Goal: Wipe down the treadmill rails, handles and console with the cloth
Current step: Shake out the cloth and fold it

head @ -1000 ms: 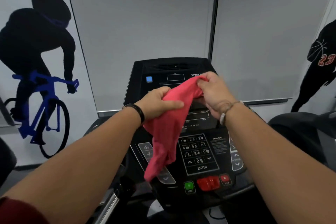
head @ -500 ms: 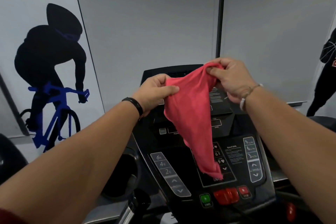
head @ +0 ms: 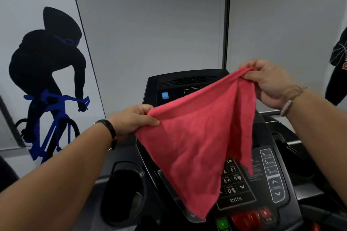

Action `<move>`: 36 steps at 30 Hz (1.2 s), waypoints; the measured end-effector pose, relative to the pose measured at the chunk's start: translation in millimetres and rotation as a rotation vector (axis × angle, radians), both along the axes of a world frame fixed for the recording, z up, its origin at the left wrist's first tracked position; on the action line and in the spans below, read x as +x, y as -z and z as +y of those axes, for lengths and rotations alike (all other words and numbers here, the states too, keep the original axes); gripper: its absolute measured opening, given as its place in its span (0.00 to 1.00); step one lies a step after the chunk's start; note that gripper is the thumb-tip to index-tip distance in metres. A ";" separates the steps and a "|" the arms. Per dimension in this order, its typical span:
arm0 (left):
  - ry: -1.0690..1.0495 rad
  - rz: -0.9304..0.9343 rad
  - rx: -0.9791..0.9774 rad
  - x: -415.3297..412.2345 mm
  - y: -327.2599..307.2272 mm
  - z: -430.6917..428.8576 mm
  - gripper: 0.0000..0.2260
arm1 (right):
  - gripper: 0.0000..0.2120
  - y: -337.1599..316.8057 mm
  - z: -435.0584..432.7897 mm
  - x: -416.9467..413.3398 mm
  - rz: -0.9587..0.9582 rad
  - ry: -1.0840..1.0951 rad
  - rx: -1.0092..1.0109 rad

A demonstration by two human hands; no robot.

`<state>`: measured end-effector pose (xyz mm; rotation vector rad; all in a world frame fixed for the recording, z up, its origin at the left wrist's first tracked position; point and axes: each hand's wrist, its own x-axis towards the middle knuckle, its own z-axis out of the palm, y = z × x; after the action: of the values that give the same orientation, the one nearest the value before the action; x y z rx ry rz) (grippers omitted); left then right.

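A pink-red cloth (head: 197,137) hangs spread in the air in front of the black treadmill console (head: 262,184). My left hand (head: 133,120) pinches its left corner, and my right hand (head: 268,82) pinches the upper right corner, higher up. The cloth's lower tip dangles over the keypad and hides the console's screen. A green start button (head: 222,224) and red stop buttons (head: 246,218) show along the bottom edge of the console. The rails and handles are out of sight.
A deep black cup holder (head: 125,189) sits left of the console and another recess (head: 300,165) on the right. Grey wall panels with a cyclist silhouette (head: 48,80) stand close behind the treadmill.
My hands have moved apart, stretching the bunched cloth out into a wide sheet. The right hand rose and went right, while the view tilted slightly down.
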<state>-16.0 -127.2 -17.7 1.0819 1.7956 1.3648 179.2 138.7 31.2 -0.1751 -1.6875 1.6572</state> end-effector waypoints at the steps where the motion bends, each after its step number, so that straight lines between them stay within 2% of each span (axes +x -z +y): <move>1: 0.009 -0.056 0.031 -0.6 -2.7 -1.3 0.29 | 0.13 -1.2 4.4 -0.6 0.021 -0.003 -0.028; 2: 0.012 -0.115 0.077 -1.7 -4.6 -1.2 0.31 | 0.12 -0.8 8.9 -3.4 0.024 -0.003 -0.066; 5: -0.115 -0.404 0.263 0.2 -4.4 3.6 0.24 | 0.07 8.5 18.5 -18.4 -0.071 -0.028 -0.204; 6: -0.139 -0.466 0.255 3.6 -0.7 5.8 0.25 | 0.06 14.6 20.9 -24.6 -0.126 -0.042 -0.235; 8: -0.081 -0.440 0.124 18.8 10.6 14.9 0.27 | 0.07 27.5 26.5 -34.1 -0.319 -0.018 -0.180; 9: -0.048 -0.403 0.102 24.8 14.0 19.2 0.24 | 0.09 34.1 28.6 -37.7 -0.438 0.016 -0.101; 11: -0.089 -0.469 0.185 30.3 17.2 29.7 0.16 | 0.11 44.4 32.0 -44.7 -0.586 0.065 0.013; 12: -0.158 -0.549 0.288 28.2 16.1 33.9 0.05 | 0.11 48.2 32.7 -48.1 -0.612 0.073 0.022; 13: -0.259 -0.581 0.376 18.2 22.0 35.5 0.13 | 0.09 50.4 33.4 -51.0 -0.613 0.079 -0.004; 14: -0.288 -0.484 0.324 11.4 24.5 36.1 0.23 | 0.07 51.0 32.8 -53.0 -0.585 0.084 -0.062; 15: -0.290 -0.474 0.268 6.1 27.0 37.6 0.23 | 0.04 50.1 34.1 -55.1 -0.527 0.072 -0.154; 16: -0.338 -0.499 0.186 5.7 30.7 38.0 0.14 | 0.06 50.5 38.1 -57.0 -0.441 0.035 -0.273; 17: -0.316 -0.471 0.122 9.7 31.2 37.7 0.05 | 0.14 51.8 46.0 -59.0 -0.339 -0.030 -0.389; 18: -0.338 -0.452 0.096 7.0 35.8 39.3 0.20 | 0.25 53.4 52.1 -57.7 -0.257 -0.108 -0.459; 19: -0.365 -0.472 0.084 4.8 36.0 40.7 0.28 | 0.37 57.3 57.1 -56.8 -0.244 -0.190 -0.451; 20: -0.401 -0.464 0.137 2.9 35.2 44.6 0.30 | 0.45 61.9 56.9 -53.9 -0.299 -0.281 -0.386; 22: -0.425 -0.508 0.279 3.2 23.4 47.4 0.27 | 0.51 71.8 53.9 -50.2 -0.459 -0.429 -0.216; 23: -0.432 -0.532 0.343 2.6 17.2 47.4 0.28 | 0.48 73.2 51.5 -49.2 -0.505 -0.473 -0.158; 25: -0.450 -0.509 0.388 -4.5 13.9 48.7 0.31 | 0.30 66.4 52.1 -49.8 -0.477 -0.442 -0.128; 27: -0.498 -0.367 0.281 -7.3 10.1 48.1 0.32 | 0.15 55.8 59.5 -49.9 -0.398 -0.306 -0.118; 31: -0.583 0.014 -0.061 -11.4 0.9 46.3 0.29 | 0.13 44.6 77.2 -48.2 -0.317 -0.121 -0.098; 33: -0.569 0.022 -0.086 -10.4 -4.6 44.8 0.25 | 0.12 42.5 85.8 -48.3 -0.257 -0.024 -0.104; 36: -0.573 -0.105 0.030 -10.5 -13.0 44.0 0.13 | 0.09 33.8 97.0 -41.2 -0.188 -0.005 -0.154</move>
<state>-26.5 -83.2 -4.7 0.5037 2.0994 1.7376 138.0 235.7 -2.6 -0.4135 -1.6959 1.8225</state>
